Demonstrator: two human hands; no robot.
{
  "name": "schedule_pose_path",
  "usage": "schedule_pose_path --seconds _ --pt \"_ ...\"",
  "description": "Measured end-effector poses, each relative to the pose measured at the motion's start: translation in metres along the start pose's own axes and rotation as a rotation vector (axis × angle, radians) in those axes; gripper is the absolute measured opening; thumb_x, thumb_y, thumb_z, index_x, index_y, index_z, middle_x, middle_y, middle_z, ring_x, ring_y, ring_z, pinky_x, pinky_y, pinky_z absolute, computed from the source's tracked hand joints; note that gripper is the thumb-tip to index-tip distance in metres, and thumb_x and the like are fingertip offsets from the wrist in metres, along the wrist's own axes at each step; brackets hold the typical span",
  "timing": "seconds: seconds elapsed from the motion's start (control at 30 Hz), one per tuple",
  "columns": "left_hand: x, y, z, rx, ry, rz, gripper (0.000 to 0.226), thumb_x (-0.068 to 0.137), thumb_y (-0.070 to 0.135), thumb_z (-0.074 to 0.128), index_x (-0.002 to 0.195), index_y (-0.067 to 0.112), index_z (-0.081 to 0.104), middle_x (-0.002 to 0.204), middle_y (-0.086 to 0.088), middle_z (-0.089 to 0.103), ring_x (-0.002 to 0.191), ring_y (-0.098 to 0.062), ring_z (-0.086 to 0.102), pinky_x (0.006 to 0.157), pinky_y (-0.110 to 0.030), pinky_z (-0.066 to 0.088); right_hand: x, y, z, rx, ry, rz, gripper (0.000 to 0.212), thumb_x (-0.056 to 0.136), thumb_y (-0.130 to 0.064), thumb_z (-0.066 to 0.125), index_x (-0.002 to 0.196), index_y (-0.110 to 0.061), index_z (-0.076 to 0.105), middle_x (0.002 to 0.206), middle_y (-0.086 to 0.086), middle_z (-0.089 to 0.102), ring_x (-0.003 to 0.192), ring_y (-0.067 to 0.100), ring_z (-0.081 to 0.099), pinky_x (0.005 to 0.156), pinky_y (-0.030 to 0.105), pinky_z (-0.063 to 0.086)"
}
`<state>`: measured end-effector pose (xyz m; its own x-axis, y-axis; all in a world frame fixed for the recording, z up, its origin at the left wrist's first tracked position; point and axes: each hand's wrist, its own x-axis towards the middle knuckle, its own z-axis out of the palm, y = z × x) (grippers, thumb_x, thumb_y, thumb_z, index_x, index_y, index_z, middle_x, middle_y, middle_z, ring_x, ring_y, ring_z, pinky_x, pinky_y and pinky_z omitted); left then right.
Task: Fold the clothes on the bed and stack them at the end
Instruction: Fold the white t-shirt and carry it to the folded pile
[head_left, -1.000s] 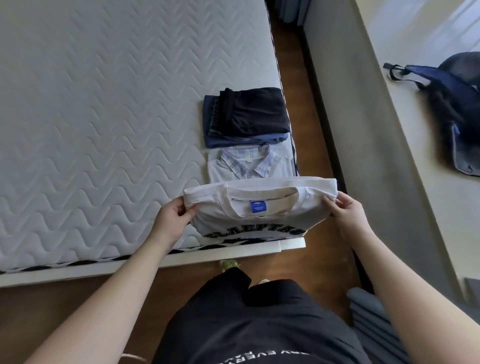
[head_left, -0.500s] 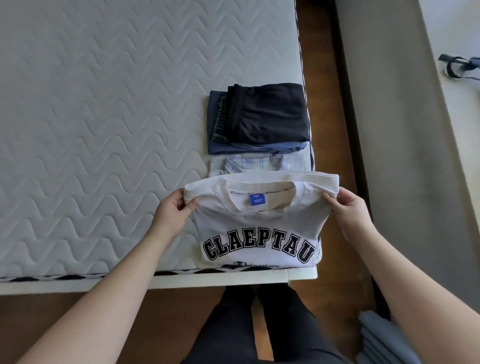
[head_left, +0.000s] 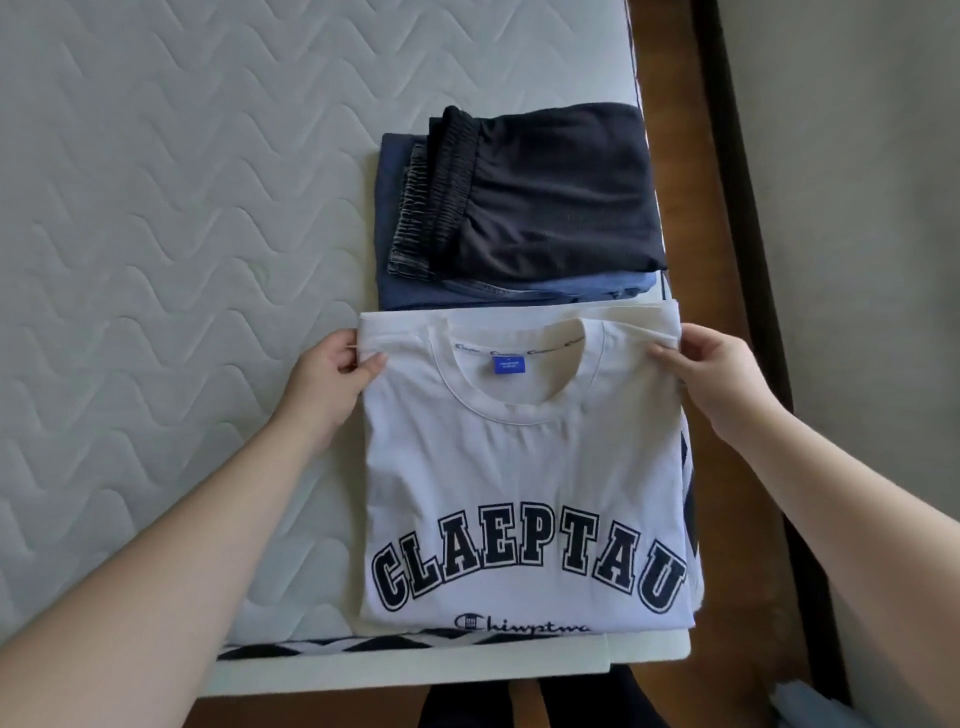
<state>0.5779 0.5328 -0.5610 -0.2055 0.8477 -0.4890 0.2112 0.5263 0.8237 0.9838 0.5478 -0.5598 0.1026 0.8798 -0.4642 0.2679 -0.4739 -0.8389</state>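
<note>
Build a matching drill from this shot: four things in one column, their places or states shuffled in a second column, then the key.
Things
1. white T-shirt
2. black shorts
3. left hand
4. blue label

Places or states
A. on top of the dark folded pile
B. inside the neckline
C. flat at the mattress corner, lettering up
D. pinching the shirt's shoulder edge on the mattress side

Pairs: 1-C, 2-A, 3-D, 4-B

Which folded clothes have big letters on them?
The white T-shirt that both hands hold, nearest the bed's end. The black shorts and blue clothes behind it are plain.
</note>
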Motion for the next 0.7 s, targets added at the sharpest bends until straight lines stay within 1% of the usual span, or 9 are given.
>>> schedule_pose_path --seconds 0.07,0.13,0.23,0.3,0.4,0.5,0.57,0.63,0.7 --pt "0.014 -0.009 0.005 -0.013 0.031 -0.036 0.013 0.091 0.009 0.066 0.098 0.020 0.063 0.089 0.006 0.074 0.079 -0.010 0.068 0.072 -0.021 0.053 0.015 0.008 0.006 -0.076 0.035 0.017 0.006 0.085 -0.025 0.075 0.090 -0.029 0.075 0.087 -0.001 0.076 0.085 0.023 0.073 0.074 0.039 0.061" --pt "0.023 -0.014 0.009 -0.013 0.062 -0.063 0.014 0.091 0.008 0.066 0.099 0.019 0.062 0.096 0.000 0.074 0.082 -0.014 0.068 0.077 -0.028 0.053 0.025 0.014 0.009 -0.148 0.091 0.040 0.004 0.082 -0.027 0.076 0.086 -0.027 0.074 0.083 0.000 0.075 0.082 0.024 0.073 0.075 0.046 0.061" --pt "0.033 -0.021 0.014 0.032 0.112 -0.109 0.023 0.089 0.012 0.070 0.110 0.013 0.060 0.104 -0.007 0.072 0.094 -0.024 0.068 0.088 -0.037 0.054 0.034 0.015 0.014 -0.206 0.132 0.093 0.008 0.079 -0.030 0.079 0.081 -0.032 0.071 0.078 -0.007 0.074 0.074 0.014 0.072 0.073 0.041 0.061" --pt "0.035 -0.023 0.018 0.124 0.175 -0.169 0.036 0.085 0.023 0.075 0.114 0.009 0.059 0.110 -0.008 0.069 0.099 -0.025 0.066 0.089 -0.036 0.053 0.036 0.014 0.019 -0.263 0.153 0.106 0.016 0.078 -0.033 0.080 0.082 -0.033 0.065 0.081 -0.013 0.068 0.076 0.011 0.067 0.072 0.036 0.059" --pt "0.027 -0.025 0.020 0.190 0.211 -0.214 0.045 0.079 0.036 0.079 0.108 0.012 0.054 0.107 -0.003 0.065 0.093 -0.019 0.064 0.080 -0.029 0.051 0.032 0.012 0.024 -0.304 0.202 0.127 0.038 0.079 -0.038 0.079 0.111 -0.033 0.059 0.098 -0.011 0.061 0.083 0.009 0.060 0.063 0.025 0.049" --pt "0.008 -0.035 0.020 0.108 0.141 -0.237 0.053 0.079 0.034 0.080 0.113 0.014 0.044 0.112 -0.002 0.062 0.088 -0.008 0.062 0.073 -0.022 0.051 0.018 0.019 0.025 -0.340 0.238 0.153 0.061 0.079 -0.042 0.078 0.132 -0.027 0.050 0.106 -0.005 0.058 0.092 0.013 0.057 0.064 0.024 0.042" --pt "-0.004 -0.044 0.018 0.078 0.072 -0.286 0.061 0.079 0.033 0.080 0.121 0.010 0.044 0.119 -0.003 0.062 0.095 -0.012 0.065 0.080 -0.027 0.054 0.000 0.029 0.022 -0.322 0.223 0.166 0.064 0.079 -0.048 0.076 0.134 -0.028 0.048 0.097 -0.010 0.058 0.085 0.009 0.057 0.061 0.022 0.042" --pt "-0.012 -0.052 0.015 0.091 0.020 -0.319 0.067 0.078 0.034 0.081 0.129 0.007 0.045 0.123 -0.004 0.063 0.102 -0.017 0.065 0.090 -0.035 0.054 -0.020 0.040 0.017 -0.337 0.199 0.185 0.064 0.079 -0.053 0.074 0.132 -0.028 0.048 0.092 -0.013 0.058 0.083 0.006 0.058 0.064 0.025 0.046" --pt "-0.016 -0.057 0.013 0.172 -0.015 -0.307 0.067 0.077 0.036 0.081 0.130 0.009 0.048 0.122 -0.003 0.063 0.102 -0.017 0.064 0.088 -0.033 0.053 -0.040 0.050 0.012 -0.371 0.186 0.205 0.063 0.079 -0.057 0.072 0.129 -0.026 0.049 0.093 -0.013 0.059 0.082 0.006 0.059 0.066 0.026 0.047"
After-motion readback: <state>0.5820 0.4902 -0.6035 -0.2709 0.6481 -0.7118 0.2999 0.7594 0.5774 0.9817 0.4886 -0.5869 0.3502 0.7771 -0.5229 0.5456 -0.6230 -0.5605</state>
